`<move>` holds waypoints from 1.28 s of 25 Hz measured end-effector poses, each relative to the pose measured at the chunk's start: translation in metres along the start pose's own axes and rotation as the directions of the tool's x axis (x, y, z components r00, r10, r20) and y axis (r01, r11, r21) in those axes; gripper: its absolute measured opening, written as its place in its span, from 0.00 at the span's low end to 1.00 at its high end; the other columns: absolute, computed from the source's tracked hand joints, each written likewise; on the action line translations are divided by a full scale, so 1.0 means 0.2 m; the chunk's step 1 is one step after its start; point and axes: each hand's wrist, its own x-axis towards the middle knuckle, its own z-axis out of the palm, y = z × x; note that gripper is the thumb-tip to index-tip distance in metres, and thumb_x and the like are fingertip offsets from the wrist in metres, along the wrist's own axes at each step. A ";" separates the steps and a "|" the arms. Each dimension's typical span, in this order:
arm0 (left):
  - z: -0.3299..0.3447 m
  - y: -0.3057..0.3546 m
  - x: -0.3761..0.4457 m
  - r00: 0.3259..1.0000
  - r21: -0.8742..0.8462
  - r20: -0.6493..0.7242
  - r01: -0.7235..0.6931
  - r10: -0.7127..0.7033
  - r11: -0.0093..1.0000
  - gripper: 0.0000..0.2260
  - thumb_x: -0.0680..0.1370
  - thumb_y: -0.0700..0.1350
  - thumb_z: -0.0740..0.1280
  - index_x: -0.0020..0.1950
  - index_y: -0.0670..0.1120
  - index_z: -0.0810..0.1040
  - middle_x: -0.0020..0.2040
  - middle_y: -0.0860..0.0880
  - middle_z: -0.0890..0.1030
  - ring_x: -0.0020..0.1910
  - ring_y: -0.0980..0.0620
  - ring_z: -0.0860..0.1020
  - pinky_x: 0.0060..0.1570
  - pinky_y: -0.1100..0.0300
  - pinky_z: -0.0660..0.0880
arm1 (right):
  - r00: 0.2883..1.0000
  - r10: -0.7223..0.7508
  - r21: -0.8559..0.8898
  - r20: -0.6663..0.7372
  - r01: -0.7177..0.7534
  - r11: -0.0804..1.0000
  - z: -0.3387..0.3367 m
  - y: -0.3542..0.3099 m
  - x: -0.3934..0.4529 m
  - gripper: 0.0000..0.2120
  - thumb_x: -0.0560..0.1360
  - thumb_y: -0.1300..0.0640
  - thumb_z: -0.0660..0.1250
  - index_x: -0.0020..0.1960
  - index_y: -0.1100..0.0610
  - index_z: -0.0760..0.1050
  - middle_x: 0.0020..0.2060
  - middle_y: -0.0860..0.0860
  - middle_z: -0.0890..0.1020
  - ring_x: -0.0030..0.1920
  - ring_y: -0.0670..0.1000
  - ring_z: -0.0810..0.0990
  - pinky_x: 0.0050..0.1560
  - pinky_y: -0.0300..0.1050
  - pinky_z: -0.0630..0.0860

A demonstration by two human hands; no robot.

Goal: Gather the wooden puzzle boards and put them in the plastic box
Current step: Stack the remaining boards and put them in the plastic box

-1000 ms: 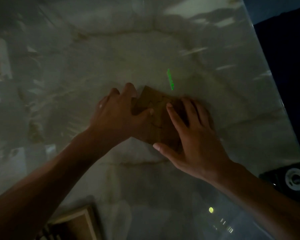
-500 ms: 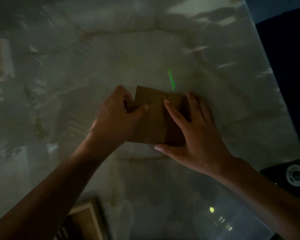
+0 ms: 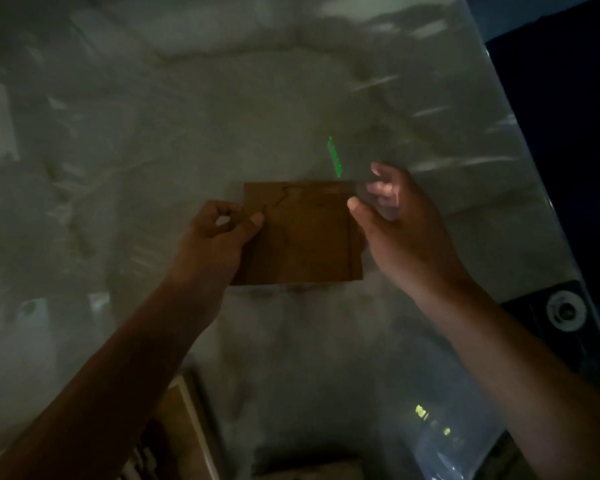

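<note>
A stack of brown wooden puzzle boards [image 3: 305,237] is lifted above the pale marble table [image 3: 222,116] in dim light. My left hand [image 3: 219,237] pinches its left edge, thumb on top. My right hand [image 3: 402,223] is at the stack's right edge with thumb touching the top face and fingers blurred and spread behind; whether it grips is unclear. Jigsaw cut lines show on the top board. A box with a light rim [image 3: 187,410] pokes in at the bottom left, partly behind my left forearm.
A green light streak [image 3: 335,157] lies on the table just beyond the boards. The table's right edge runs diagonally; beyond it is dark floor and a black device with a white ring [image 3: 565,310]. Small lit reflections [image 3: 426,415] sit near the bottom right.
The boards were squared into one stack and raised off the table. My right hand went from lying flat on top to the right edge; my left hand shifted to pinching the left edge.
</note>
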 end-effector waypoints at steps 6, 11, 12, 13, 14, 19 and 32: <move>-0.08 -0.10 -0.19 0.997 -0.065 0.066 0.033 -0.029 0.997 0.04 0.77 0.42 0.70 0.50 0.46 0.76 0.45 0.40 0.78 0.43 0.44 0.77 0.40 0.50 0.74 | 0.953 0.253 0.148 0.164 -0.277 0.949 0.01 0.03 -0.19 0.14 0.77 0.52 0.70 0.62 0.44 0.76 0.40 0.42 0.84 0.42 0.39 0.83 0.45 0.41 0.76; -0.16 -0.20 -0.34 0.990 -0.032 0.137 0.048 -0.044 0.998 0.03 0.77 0.42 0.70 0.45 0.48 0.77 0.41 0.46 0.80 0.36 0.51 0.79 0.30 0.62 0.74 | 0.948 0.266 0.211 0.173 -0.299 0.930 -0.01 0.08 -0.38 0.07 0.77 0.60 0.69 0.52 0.48 0.80 0.44 0.45 0.86 0.40 0.37 0.84 0.35 0.30 0.75; -0.18 -0.22 -0.36 0.985 -0.043 0.168 0.051 -0.043 0.998 0.02 0.77 0.41 0.69 0.46 0.48 0.79 0.41 0.47 0.82 0.37 0.52 0.81 0.30 0.63 0.76 | 0.949 0.264 0.197 0.174 -0.297 0.934 0.00 0.08 -0.42 0.08 0.77 0.60 0.69 0.52 0.48 0.80 0.44 0.45 0.86 0.41 0.38 0.84 0.37 0.31 0.75; -0.20 -0.24 -0.39 0.979 -0.052 0.199 0.044 -0.033 0.998 0.02 0.78 0.41 0.68 0.47 0.48 0.80 0.42 0.48 0.84 0.38 0.53 0.82 0.32 0.63 0.77 | 0.953 0.254 0.176 0.167 -0.282 0.943 0.01 0.09 -0.46 0.09 0.77 0.60 0.69 0.52 0.47 0.80 0.45 0.44 0.85 0.43 0.39 0.84 0.39 0.32 0.75; -0.22 -0.26 -0.41 0.976 -0.049 0.219 0.027 -0.016 0.998 0.04 0.78 0.41 0.67 0.47 0.47 0.81 0.41 0.49 0.84 0.38 0.54 0.83 0.32 0.64 0.78 | 0.962 0.229 0.151 0.149 -0.251 0.956 0.02 0.09 -0.50 0.10 0.77 0.61 0.69 0.53 0.46 0.78 0.46 0.43 0.84 0.45 0.38 0.83 0.40 0.32 0.75; -0.32 -0.34 -0.54 0.974 0.023 0.221 -0.048 0.042 0.999 0.04 0.80 0.40 0.65 0.52 0.41 0.78 0.46 0.39 0.80 0.43 0.44 0.80 0.46 0.50 0.78 | 0.982 -0.124 -0.121 0.141 0.142 0.982 0.03 0.07 -0.72 0.27 0.78 0.61 0.69 0.74 0.48 0.66 0.65 0.42 0.75 0.56 0.38 0.79 0.52 0.35 0.77; -0.49 -0.49 -0.82 0.976 0.030 0.220 -0.015 0.008 0.999 0.06 0.81 0.40 0.64 0.54 0.44 0.80 0.46 0.45 0.85 0.45 0.47 0.84 0.43 0.50 0.83 | 0.808 -0.352 -0.492 0.473 0.574 0.655 0.01 0.15 -1.16 0.56 0.62 0.31 0.74 0.81 0.51 0.52 0.80 0.61 0.46 0.80 0.60 0.46 0.73 0.54 0.50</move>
